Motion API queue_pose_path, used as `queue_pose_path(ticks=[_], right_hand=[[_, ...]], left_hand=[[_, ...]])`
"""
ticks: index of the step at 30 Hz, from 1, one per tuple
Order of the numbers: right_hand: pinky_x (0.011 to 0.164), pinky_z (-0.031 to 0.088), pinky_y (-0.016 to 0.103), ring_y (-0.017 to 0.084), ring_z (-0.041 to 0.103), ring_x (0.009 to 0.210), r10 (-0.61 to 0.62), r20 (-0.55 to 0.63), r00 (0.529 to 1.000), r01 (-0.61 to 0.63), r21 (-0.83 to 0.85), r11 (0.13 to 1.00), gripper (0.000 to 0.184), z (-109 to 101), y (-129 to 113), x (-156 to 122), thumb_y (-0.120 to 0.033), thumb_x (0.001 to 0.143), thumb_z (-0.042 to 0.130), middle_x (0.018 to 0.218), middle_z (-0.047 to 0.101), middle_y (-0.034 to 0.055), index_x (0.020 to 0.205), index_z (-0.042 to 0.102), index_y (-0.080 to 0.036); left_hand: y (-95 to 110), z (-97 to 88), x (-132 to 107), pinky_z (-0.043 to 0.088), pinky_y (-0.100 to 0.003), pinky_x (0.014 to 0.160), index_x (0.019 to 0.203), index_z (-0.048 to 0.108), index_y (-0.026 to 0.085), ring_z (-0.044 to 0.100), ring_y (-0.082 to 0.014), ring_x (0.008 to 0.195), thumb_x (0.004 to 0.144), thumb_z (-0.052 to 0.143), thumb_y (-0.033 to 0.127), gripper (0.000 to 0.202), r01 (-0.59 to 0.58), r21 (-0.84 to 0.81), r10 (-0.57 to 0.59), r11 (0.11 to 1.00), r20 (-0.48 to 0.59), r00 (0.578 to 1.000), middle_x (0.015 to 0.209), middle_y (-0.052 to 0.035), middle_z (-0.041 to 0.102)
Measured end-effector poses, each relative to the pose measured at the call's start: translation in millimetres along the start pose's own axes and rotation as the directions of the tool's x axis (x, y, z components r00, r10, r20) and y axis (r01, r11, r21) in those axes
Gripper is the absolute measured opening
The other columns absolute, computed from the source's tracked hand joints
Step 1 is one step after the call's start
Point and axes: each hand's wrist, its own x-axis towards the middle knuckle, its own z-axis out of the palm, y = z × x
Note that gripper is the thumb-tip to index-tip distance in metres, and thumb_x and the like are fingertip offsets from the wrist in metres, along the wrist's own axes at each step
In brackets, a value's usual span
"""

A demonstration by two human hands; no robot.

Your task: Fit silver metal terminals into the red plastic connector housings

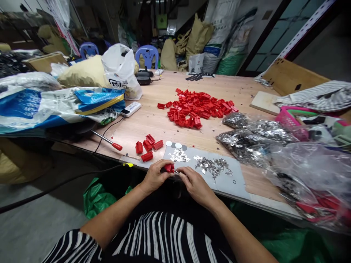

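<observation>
At the table's front edge, my left hand [154,178] grips a small red plastic housing [169,167] between thumb and fingers. My right hand [195,183] pinches a thin metal rod [176,171] whose tip meets the housing; its far end is hidden in the fingers. Just beyond my hands a grey mat [236,182] carries two heaps of small flat metal pieces, a bright heap [179,155] and a duller heap [215,167]. Several loose red housings [148,145] lie left of the mat.
A big pile of red housings [194,106] covers the table's middle. Clear bags of metal parts [244,140] and a pink basket [290,118] stand right. A red-tipped metal lever [116,146], a white device [131,109] and plastic sacks [60,104] are left.
</observation>
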Motion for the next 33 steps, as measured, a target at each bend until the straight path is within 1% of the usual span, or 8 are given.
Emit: queue_pose_path(ticks=[2, 5, 8, 12, 16, 23, 29, 33], right_hand=[[0.082, 0.045, 0.031, 0.018, 0.058, 0.093, -0.047, -0.027, 0.999, 0.049, 0.094, 0.994, 0.021, -4.4, 3.0, -2.7, -0.027, 0.095, 0.038, 0.101, 0.062, 0.0056, 0.102, 0.057, -0.022], [0.071, 0.046, 0.029, 0.016, 0.057, 0.075, -0.018, -0.014, 1.000, 0.021, 0.178, 0.984, 0.020, -11.4, 4.4, -5.6, -0.030, 0.096, 0.036, 0.088, 0.062, 0.0035, 0.102, 0.054, -0.022], [0.066, 0.044, 0.028, 0.014, 0.052, 0.064, -0.007, 0.031, 1.000, 0.000, 0.230, 0.973, 0.023, -17.3, -0.9, -6.4, -0.033, 0.097, 0.034, 0.075, 0.057, -0.0006, 0.111, 0.049, -0.023], [0.067, 0.043, 0.026, 0.013, 0.051, 0.062, -0.060, 0.074, 0.995, 0.039, 0.255, 0.966, 0.037, -19.2, -12.1, -4.3, -0.033, 0.097, 0.036, 0.064, 0.049, -0.0047, 0.133, 0.038, -0.023], [0.065, 0.044, 0.027, 0.014, 0.052, 0.061, -0.082, 0.089, 0.993, 0.058, 0.247, 0.967, 0.041, -15.1, -16.1, -1.4, -0.036, 0.096, 0.038, 0.065, 0.051, -0.0035, 0.135, 0.042, -0.023], [0.065, 0.046, 0.027, 0.015, 0.056, 0.062, -0.099, 0.063, 0.993, 0.081, 0.242, 0.967, 0.036, -12.7, -15.8, 0.9, -0.040, 0.096, 0.039, 0.071, 0.059, -0.0010, 0.126, 0.050, -0.025], [0.077, 0.047, 0.028, 0.019, 0.064, 0.085, -0.120, -0.032, 0.992, 0.123, 0.143, 0.982, 0.028, -8.4, -18.4, -1.8, -0.037, 0.096, 0.038, 0.103, 0.068, 0.0037, 0.116, 0.055, -0.027], [0.070, 0.047, 0.027, 0.018, 0.063, 0.074, -0.107, -0.082, 0.991, 0.114, 0.088, 0.990, 0.030, -0.3, -14.4, -1.4, -0.037, 0.097, 0.034, 0.086, 0.068, 0.0027, 0.107, 0.059, -0.026]], left_hand=[[4.6, -0.4, -2.2, 0.047, -0.031, 0.086, 0.098, 0.064, 0.019, 0.062, -0.0182, 0.092, 0.071, 0.074, 0.021, 0.029, 0.055, -0.080, -0.059, 0.995, -0.057, 0.997, 0.100, -0.0044, 0.066], [13.7, 0.8, -3.9, 0.048, -0.029, 0.082, 0.099, 0.059, 0.019, 0.063, -0.0155, 0.088, 0.072, 0.074, 0.023, 0.032, 0.164, -0.392, -0.216, 0.905, -0.093, 0.972, 0.100, -0.0034, 0.065], [23.9, 2.7, -4.4, 0.049, -0.027, 0.080, 0.099, 0.057, 0.018, 0.064, -0.0130, 0.083, 0.075, 0.072, 0.025, 0.028, 0.263, -0.722, -0.384, 0.640, -0.004, 0.924, 0.093, -0.0022, 0.067], [33.2, 3.9, -6.1, 0.049, -0.031, 0.089, 0.084, 0.058, 0.015, 0.068, -0.0164, 0.085, 0.078, 0.069, 0.025, 0.016, 0.360, -0.897, -0.469, 0.255, 0.211, 0.857, 0.086, -0.0036, 0.070], [35.7, 5.1, -7.5, 0.049, -0.033, 0.091, 0.089, 0.062, 0.013, 0.069, -0.0165, 0.083, 0.083, 0.063, 0.022, 0.010, 0.385, -0.921, -0.514, 0.068, 0.298, 0.805, 0.087, -0.0054, 0.071], [38.7, 8.3, -8.7, 0.050, -0.033, 0.094, 0.087, 0.065, 0.011, 0.069, -0.0149, 0.078, 0.088, 0.057, 0.020, 0.013, 0.387, -0.921, -0.546, -0.046, 0.348, 0.762, 0.086, -0.0065, 0.072], [37.9, 11.0, -11.5, 0.048, -0.036, 0.097, 0.086, 0.066, 0.011, 0.070, -0.0159, 0.081, 0.086, 0.061, 0.022, 0.012, 0.374, -0.927, -0.530, -0.029, 0.332, 0.780, 0.085, -0.0059, 0.072], [36.8, 14.7, -15.1, 0.046, -0.037, 0.100, 0.083, 0.065, 0.012, 0.070, -0.0168, 0.083, 0.080, 0.068, 0.022, 0.010, 0.389, -0.921, -0.535, -0.021, 0.339, 0.774, 0.086, -0.0056, 0.072]])
